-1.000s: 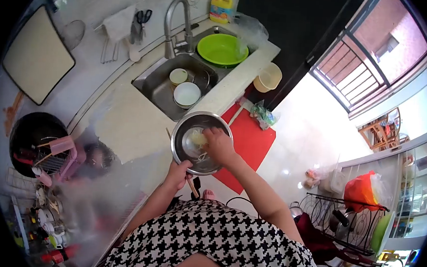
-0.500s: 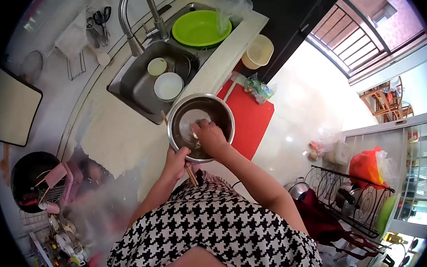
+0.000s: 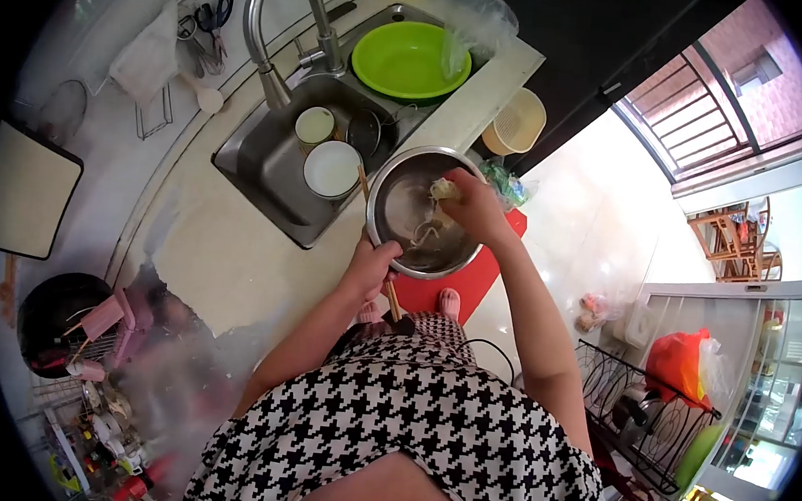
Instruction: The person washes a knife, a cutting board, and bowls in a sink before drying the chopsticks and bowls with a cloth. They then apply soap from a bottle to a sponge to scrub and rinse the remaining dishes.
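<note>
A round stainless steel bowl [image 3: 399, 209] is held up in front of me, tilted. My left hand [image 3: 370, 269] grips its near-left rim, thumb over the edge, and clasps a pair of wooden chopsticks [image 3: 392, 299] beneath. The chopsticks' other ends stick out past the bowl's left side. Inside the bowl, my right hand [image 3: 473, 207] pinches a small clump of pale, noodle-like strands [image 3: 443, 190] near the far right wall. More pale strands [image 3: 427, 233] lie on the bowl's bottom.
To the left, a steel sink [image 3: 272, 174] contains a white bowl [image 3: 332, 168] and a smaller cup-like bowl [image 3: 315, 126]. The faucet [image 3: 273, 82] arches over it. A green basin [image 3: 411, 60] sits beyond. A cream basket [image 3: 516, 122] and red mat [image 3: 472, 282] are to the right.
The bowl has shifted right and away from the counter, with both hands. My right hand has moved from the bowl's middle to its far right side, and the clump in its fingers now shows.
</note>
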`<state>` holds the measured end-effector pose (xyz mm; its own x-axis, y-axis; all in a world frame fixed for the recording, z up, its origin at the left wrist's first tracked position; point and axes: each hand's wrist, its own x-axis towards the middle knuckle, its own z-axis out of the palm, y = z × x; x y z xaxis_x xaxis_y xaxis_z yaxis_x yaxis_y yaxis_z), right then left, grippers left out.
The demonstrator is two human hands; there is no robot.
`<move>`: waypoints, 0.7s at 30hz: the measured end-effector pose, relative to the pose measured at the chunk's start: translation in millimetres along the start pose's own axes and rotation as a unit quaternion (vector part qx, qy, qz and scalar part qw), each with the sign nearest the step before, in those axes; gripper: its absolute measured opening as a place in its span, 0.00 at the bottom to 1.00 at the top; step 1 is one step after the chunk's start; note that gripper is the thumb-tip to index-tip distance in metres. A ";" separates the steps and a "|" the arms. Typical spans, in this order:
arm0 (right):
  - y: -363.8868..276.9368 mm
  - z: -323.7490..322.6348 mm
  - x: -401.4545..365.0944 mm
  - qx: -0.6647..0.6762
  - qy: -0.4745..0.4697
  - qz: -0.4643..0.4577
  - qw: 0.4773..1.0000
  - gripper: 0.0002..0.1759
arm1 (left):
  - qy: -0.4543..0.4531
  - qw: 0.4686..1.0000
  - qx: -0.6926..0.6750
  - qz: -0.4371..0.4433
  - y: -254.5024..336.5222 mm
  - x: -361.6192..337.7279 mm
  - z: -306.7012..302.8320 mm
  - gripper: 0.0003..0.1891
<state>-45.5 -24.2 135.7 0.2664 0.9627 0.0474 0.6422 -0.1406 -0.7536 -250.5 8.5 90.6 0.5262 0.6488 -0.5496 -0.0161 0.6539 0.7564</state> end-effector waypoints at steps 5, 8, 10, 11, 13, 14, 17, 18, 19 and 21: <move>70.9 21.7 25.7 -0.197 -0.007 -0.086 0.977 0.24 | 0.064 0.996 0.038 0.047 -11.4 29.7 46.2 0.28; 69.4 11.3 19.8 -0.260 0.009 -0.112 0.959 0.28 | 0.101 0.992 0.028 0.066 -24.3 46.1 74.9 0.30; 69.6 -0.5 19.5 -0.268 -0.022 -0.116 0.956 0.29 | 0.143 0.987 0.035 0.061 -25.6 52.2 95.1 0.30; 77.9 1.8 23.9 -0.267 -0.043 -0.106 0.957 0.29 | 0.177 0.980 0.012 0.093 -27.4 53.8 106.9 0.22; 91.4 6.0 29.5 -0.185 -0.033 -0.130 0.974 0.20 | 0.204 0.971 0.011 0.121 -29.9 53.0 120.7 0.23; 99.0 13.9 32.9 -0.141 -0.036 -0.134 0.980 0.16 | 0.196 0.973 0.035 0.116 -34.6 54.5 115.8 0.32; 83.8 7.8 33.5 -0.099 -0.120 -0.123 0.980 0.13 | 0.190 0.978 0.026 0.084 -29.5 45.4 113.6 0.33; 81.5 7.4 33.2 -0.082 -0.145 -0.115 0.979 0.14 | 0.183 0.975 0.037 0.119 -31.1 46.5 113.3 0.34; 84.3 8.8 32.5 -0.040 -0.168 -0.106 0.979 0.19 | 0.173 0.972 0.049 0.154 -32.8 49.7 111.8 0.34; 103.7 12.6 36.0 0.100 -0.203 -0.054 0.972 0.21 | 0.151 0.971 0.084 0.164 -26.8 52.3 114.9 0.35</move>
<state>21.6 -1.2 51.0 -0.1274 0.9870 -0.0985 0.4864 -0.0244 -0.8734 -124.9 -19.8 82.3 0.2416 0.9126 -0.3298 0.0111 0.3372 0.9414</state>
